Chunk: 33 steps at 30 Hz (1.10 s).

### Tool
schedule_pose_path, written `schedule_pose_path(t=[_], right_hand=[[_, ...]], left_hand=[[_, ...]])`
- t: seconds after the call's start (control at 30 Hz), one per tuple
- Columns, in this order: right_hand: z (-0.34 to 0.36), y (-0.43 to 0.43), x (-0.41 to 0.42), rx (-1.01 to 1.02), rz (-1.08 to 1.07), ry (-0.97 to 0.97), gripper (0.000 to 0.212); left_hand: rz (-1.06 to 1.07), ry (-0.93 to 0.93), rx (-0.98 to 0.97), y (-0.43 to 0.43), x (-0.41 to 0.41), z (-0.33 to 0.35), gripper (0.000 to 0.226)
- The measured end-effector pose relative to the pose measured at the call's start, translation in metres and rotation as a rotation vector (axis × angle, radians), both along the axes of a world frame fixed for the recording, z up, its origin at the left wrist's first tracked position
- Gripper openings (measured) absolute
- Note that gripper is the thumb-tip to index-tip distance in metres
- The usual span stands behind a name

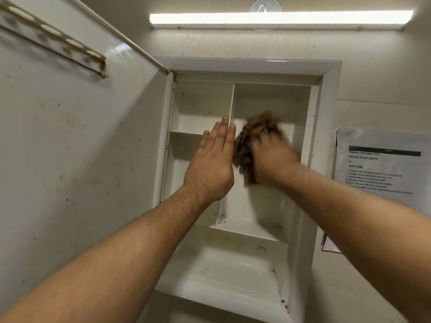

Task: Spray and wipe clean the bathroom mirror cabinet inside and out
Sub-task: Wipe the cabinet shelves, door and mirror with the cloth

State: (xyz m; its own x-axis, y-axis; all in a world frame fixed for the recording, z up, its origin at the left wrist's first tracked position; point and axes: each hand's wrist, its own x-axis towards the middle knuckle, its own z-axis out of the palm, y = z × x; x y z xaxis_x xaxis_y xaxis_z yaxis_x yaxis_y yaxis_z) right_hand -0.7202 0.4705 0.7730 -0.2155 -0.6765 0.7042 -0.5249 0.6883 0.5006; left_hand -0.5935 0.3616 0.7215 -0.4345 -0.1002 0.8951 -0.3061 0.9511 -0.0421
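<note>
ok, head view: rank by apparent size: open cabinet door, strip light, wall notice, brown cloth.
1. Open cabinet door, largest, though nearest the camera.
2-3. Wall notice and strip light: unsure; the light is longer, the notice covers more area and is partly hidden.
4. Brown cloth, blurred.

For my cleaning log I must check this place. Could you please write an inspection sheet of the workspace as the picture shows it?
Surface: cabinet open, white inside, dark specks along its lower shelf edges; door swung to the left, spotted.
Job's things: brown cloth in the right compartment; no spray bottle seen.
Clutter: nothing seen.
Hands: left hand flat, fingers straight at the divider; right hand holds the cloth, blurred.
Cables: nothing seen.
Surroundings: strip light lit above; wall speckled; printed sheet on the wall at right.
</note>
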Motion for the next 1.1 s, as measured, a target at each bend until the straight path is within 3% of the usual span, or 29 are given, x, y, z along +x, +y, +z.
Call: schedule_pose_path(t=[0.07,0.1,0.23,0.3,0.37,0.5,0.57,0.67,0.77,0.83,0.9,1.0,1.03,1.1], right_hand=[[0.020,-0.016,0.013,-0.231,-0.059,-0.281,0.107],[0.015,-0.025,0.020,-0.205,-0.044,-0.288,0.108],[-0.064,-0.015,0.028,0.157,0.193,-0.008,0.068],[-0.075,0.009,0.029,0.394,0.179,0.028,0.047],[-0.055,0.025,0.033,0.473,0.108,0.112,0.038],[0.035,0.081,0.028,0.088,0.132,0.427,0.030],[0.054,0.117,0.026,0.000,0.204,0.493,0.023],[0.006,0.130,0.026,0.090,0.278,0.317,0.025],[-0.085,0.130,0.037,0.559,0.247,0.034,0.026],[-0.085,0.134,0.043,0.734,0.240,-0.052,0.031],[-0.040,0.130,0.035,0.568,0.279,0.102,0.037],[0.043,0.141,0.024,-0.031,0.312,0.265,0.040],[0.047,0.143,0.021,-0.116,0.265,0.269,0.039],[0.012,0.136,0.015,-0.089,0.223,0.227,0.036]], left_hand=[[0.009,-0.001,0.010,0.000,0.001,-0.001,0.084],[0.009,-0.005,0.006,0.000,0.001,-0.001,0.084],[-0.004,-0.016,0.006,-0.002,0.001,0.001,0.081],[0.024,-0.008,0.002,-0.001,-0.001,0.001,0.087],[0.029,-0.001,0.000,-0.001,-0.003,-0.002,0.090],[0.035,0.040,0.007,0.000,-0.007,-0.004,0.088],[0.050,0.040,0.006,0.003,-0.006,-0.004,0.087],[0.063,0.022,0.032,0.010,-0.002,-0.003,0.086],[0.101,-0.010,0.051,0.015,0.003,-0.002,0.085],[0.136,-0.045,0.026,0.013,0.006,-0.001,0.083],[0.168,-0.069,-0.002,0.009,0.007,0.000,0.080],[0.170,-0.063,0.004,0.009,0.006,-0.002,0.079],[0.169,-0.060,0.008,0.010,0.006,-0.003,0.080],[0.175,-0.061,0.008,0.011,0.006,-0.003,0.081]])
